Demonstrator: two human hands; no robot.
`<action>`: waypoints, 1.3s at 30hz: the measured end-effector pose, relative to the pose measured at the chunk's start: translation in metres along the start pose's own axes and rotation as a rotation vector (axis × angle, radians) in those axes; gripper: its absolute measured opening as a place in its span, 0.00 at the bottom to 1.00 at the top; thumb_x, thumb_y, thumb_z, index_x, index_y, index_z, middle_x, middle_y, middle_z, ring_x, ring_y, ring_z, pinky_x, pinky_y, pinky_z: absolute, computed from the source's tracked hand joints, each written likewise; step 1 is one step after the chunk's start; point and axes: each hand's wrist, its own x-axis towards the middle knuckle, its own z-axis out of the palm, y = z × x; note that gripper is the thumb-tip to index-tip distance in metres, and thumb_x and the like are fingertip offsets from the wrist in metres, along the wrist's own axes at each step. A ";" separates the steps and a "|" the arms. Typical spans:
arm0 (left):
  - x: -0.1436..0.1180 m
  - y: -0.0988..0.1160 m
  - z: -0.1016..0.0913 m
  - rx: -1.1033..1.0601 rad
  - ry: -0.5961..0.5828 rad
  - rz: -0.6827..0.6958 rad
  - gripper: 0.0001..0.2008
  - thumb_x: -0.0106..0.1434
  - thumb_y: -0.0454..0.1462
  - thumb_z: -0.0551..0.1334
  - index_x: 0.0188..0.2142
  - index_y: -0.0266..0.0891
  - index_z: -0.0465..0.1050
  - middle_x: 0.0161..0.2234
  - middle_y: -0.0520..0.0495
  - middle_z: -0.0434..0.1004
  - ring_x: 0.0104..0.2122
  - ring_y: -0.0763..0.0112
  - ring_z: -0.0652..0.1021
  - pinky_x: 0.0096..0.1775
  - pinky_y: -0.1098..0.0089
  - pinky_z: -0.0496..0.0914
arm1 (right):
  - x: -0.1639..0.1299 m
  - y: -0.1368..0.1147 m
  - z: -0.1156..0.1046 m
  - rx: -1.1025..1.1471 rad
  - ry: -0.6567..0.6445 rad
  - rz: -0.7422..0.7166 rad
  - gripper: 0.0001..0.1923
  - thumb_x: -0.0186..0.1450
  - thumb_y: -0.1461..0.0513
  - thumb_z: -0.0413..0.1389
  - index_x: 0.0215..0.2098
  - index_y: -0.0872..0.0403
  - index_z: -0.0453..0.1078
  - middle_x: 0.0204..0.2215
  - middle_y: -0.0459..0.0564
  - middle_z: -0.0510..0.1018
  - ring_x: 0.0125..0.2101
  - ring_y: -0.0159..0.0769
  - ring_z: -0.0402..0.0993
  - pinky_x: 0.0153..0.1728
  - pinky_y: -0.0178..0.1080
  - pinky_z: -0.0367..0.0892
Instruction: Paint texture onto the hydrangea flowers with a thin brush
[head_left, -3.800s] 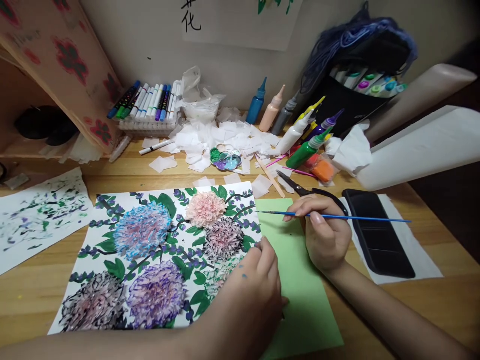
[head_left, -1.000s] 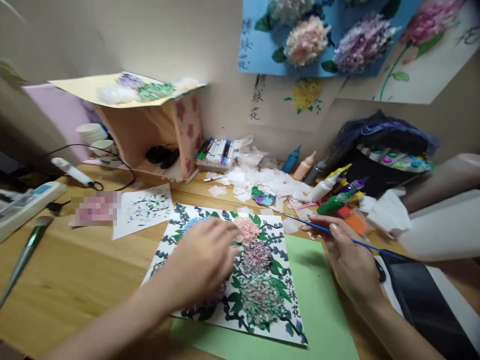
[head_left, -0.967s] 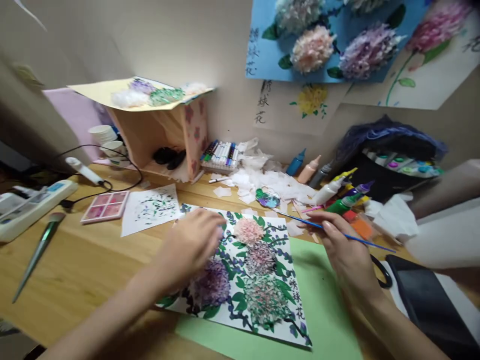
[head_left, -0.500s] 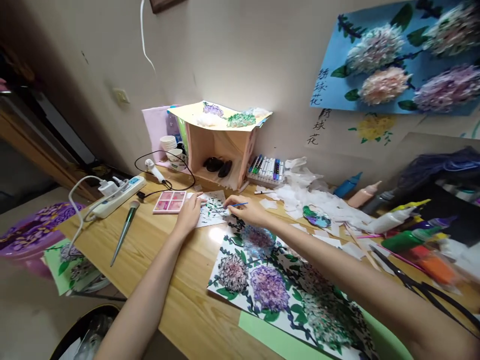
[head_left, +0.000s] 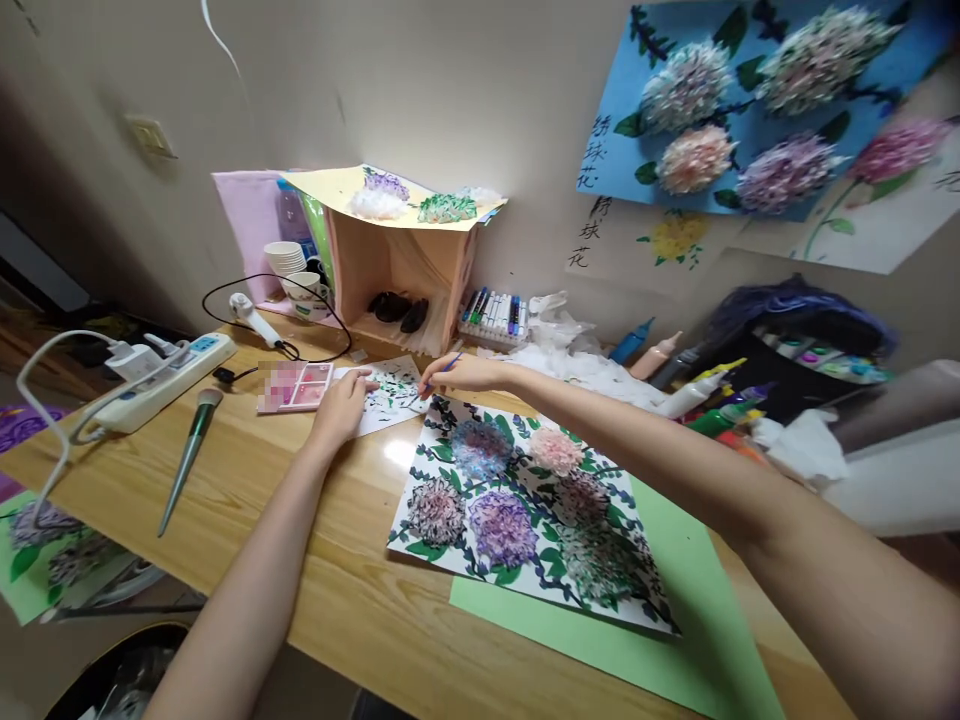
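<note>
My right hand (head_left: 466, 373) pinches a slim blue paintbrush (head_left: 452, 362), its tip pointing down at the right part of a small white sheet (head_left: 386, 400) marked with green and dark dabs. Whether the tip touches the paper is too small to tell. Across the sheet's left edge lies my left hand (head_left: 343, 405), fingers stretched out and holding nothing. Just below my right forearm is a larger picture of raised, fluffy flowers (head_left: 502, 528) in purple, blue, pink and grey, with painted leaves and branches. Part of it rests on green paper (head_left: 675, 640).
Left of my left hand are a pink palette (head_left: 304, 388), a makeup brush (head_left: 187, 460) and a power strip (head_left: 169, 385) with cables. Behind stand an open box (head_left: 405, 270), markers (head_left: 495, 315) and white paper scraps (head_left: 592, 375). Paint bottles (head_left: 697, 390) are at right.
The view has turned rightward, so things appear farther left. The brush handle now stands steeper in my right hand. My left hand stays on the sheet.
</note>
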 end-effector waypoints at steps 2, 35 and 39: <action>0.000 0.000 0.000 0.002 0.007 0.000 0.21 0.64 0.41 0.43 0.47 0.35 0.68 0.43 0.42 0.79 0.50 0.61 0.72 0.52 0.64 0.63 | 0.001 -0.004 -0.001 0.006 -0.013 0.010 0.14 0.60 0.69 0.48 0.30 0.54 0.76 0.30 0.46 0.81 0.33 0.30 0.74 0.36 0.34 0.67; -0.038 0.051 0.032 -0.045 -0.246 0.044 0.24 0.58 0.49 0.55 0.48 0.37 0.72 0.34 0.47 0.79 0.35 0.63 0.76 0.39 0.68 0.67 | -0.191 0.055 0.032 -0.368 0.731 -0.081 0.10 0.68 0.61 0.46 0.35 0.54 0.68 0.33 0.50 0.76 0.36 0.35 0.73 0.39 0.38 0.65; -0.038 0.051 0.033 -0.013 -0.261 0.061 0.23 0.57 0.47 0.56 0.45 0.36 0.74 0.34 0.46 0.79 0.35 0.64 0.76 0.39 0.68 0.67 | -0.189 0.062 0.032 -0.343 0.720 -0.062 0.10 0.68 0.62 0.46 0.34 0.53 0.68 0.33 0.49 0.76 0.36 0.35 0.73 0.39 0.36 0.65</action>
